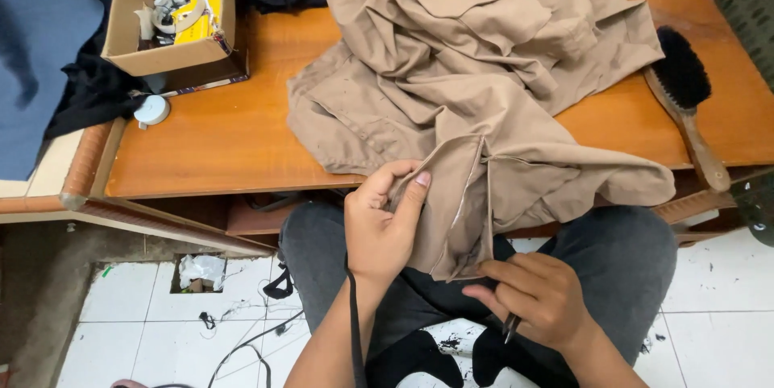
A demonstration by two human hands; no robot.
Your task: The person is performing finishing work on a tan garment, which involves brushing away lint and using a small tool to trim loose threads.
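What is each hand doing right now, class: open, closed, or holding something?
Left hand: closed, pinching the tan garment.
Right hand: closed on a small dark tool, fingertips at the garment's edge.

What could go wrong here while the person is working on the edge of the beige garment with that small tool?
The right hand holds a thin pointed tool close to the left hand, which pinches the beige garment; a slip might prick a finger or tear the cloth. Much of the garment hangs off the wooden table, so it might slide down, perhaps pulling the brush beside it along.
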